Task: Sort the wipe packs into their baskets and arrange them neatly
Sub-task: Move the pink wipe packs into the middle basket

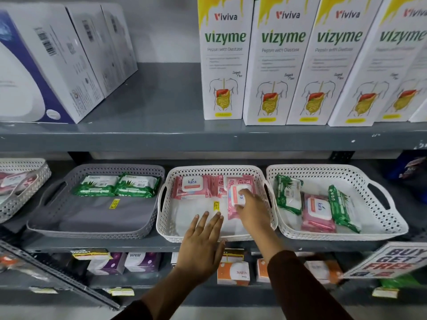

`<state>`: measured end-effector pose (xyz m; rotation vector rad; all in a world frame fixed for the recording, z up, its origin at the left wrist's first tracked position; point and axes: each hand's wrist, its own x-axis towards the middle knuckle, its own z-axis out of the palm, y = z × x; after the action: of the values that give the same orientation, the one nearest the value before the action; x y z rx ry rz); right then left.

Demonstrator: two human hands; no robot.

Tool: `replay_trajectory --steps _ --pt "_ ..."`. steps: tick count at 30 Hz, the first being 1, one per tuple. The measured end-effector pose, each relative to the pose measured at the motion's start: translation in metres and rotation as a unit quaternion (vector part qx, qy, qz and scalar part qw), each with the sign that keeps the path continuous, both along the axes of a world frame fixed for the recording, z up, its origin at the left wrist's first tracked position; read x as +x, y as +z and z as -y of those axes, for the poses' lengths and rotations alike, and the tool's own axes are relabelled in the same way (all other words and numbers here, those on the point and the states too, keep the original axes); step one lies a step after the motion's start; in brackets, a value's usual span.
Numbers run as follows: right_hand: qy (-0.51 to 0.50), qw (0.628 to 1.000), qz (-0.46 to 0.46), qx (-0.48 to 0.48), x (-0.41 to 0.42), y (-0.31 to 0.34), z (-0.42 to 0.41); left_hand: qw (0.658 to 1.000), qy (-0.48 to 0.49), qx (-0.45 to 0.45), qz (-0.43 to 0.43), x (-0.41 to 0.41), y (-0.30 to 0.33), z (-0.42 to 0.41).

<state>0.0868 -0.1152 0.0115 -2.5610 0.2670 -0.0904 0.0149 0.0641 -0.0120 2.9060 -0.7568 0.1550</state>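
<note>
Three baskets stand side by side on the middle shelf. The grey basket [92, 229] on the left holds two green wipe packs [115, 185] at its back. The middle white basket [168, 227] holds pink wipe packs: one [193, 187] at the back left, another partly hidden behind it, and a third pink pack [235, 195] lying lengthwise on the right. My right hand [253, 210] rests on that third pack, fingers over its white lid. My left hand [203, 241] hovers flat over the basket's front rim, fingers spread, holding nothing. The right white basket [381, 229] holds two green packs [288, 192] and a pink pack [317, 213] mixed together.
Tall white Vizyme boxes [277, 61] and white-blue boxes [46, 65] fill the upper shelf. Another white basket [25, 195] sits at the far left. A promotion sign [392, 259] hangs at the lower right. Small boxes [233, 271] line the shelf below.
</note>
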Motion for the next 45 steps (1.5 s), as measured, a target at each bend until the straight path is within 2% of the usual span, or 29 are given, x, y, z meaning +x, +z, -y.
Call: replay_trajectory --steps 3,5,6,8,10,14,18,21,25,29,32,35,39,41,45 --pt "0.021 0.999 -0.032 -0.023 0.005 0.006 0.003 1.0 0.011 0.006 -0.005 0.002 0.002 0.0" --pt "0.03 0.999 -0.024 0.029 0.0 0.014 0.008 1.0 0.018 0.015 -0.006 0.001 0.0 0.001" --pt "0.018 0.998 0.008 0.066 -0.003 0.017 0.014 1.0 0.022 0.016 -0.008 0.001 0.0 0.001" --pt "-0.068 0.989 0.103 0.082 -0.013 0.024 0.034 1.0 0.025 0.014 -0.013 0.001 0.0 0.004" --pt "-0.177 0.976 0.118 0.038 -0.018 0.026 0.067 1.0 0.007 0.013 -0.021 0.004 0.003 0.013" --pt "-0.309 0.944 -0.101 -0.056 -0.02 0.008 0.129 0.999 -0.042 0.025 -0.02 0.004 0.008 0.043" --pt "-0.335 0.931 -0.144 0.0 -0.022 0.006 0.156 0.998 -0.057 0.021 -0.022 0.003 0.011 0.068" --pt "-0.347 0.933 -0.099 0.021 -0.022 0.007 0.163 0.998 -0.06 0.011 -0.014 0.004 0.009 0.065" --pt "-0.369 0.927 0.048 0.041 -0.03 0.014 0.163 0.999 -0.029 -0.019 -0.006 0.005 0.003 0.035" --pt "-0.322 0.926 0.186 0.064 -0.037 0.041 0.137 0.999 0.009 -0.034 0.001 0.008 -0.001 -0.006" --pt "-0.223 0.943 0.219 0.115 -0.037 0.059 0.092 0.998 0.044 -0.043 0.011 0.009 -0.001 -0.029" --pt "-0.113 0.963 0.196 0.15 -0.032 0.062 0.03 0.995 0.082 -0.056 0.018 0.01 0.003 -0.046" --pt "0.007 0.986 0.109 0.126 -0.014 0.037 -0.043 0.993 0.102 -0.049 0.021 0.013 0.003 -0.056" --pt "0.038 0.992 0.058 0.11 -0.003 0.019 -0.073 0.993 0.107 -0.039 0.02 0.013 0.002 -0.057" --pt "0.072 0.996 0.025 0.043 0.008 -0.003 -0.099 0.994 0.105 -0.021 0.016 0.013 0.0 -0.058"
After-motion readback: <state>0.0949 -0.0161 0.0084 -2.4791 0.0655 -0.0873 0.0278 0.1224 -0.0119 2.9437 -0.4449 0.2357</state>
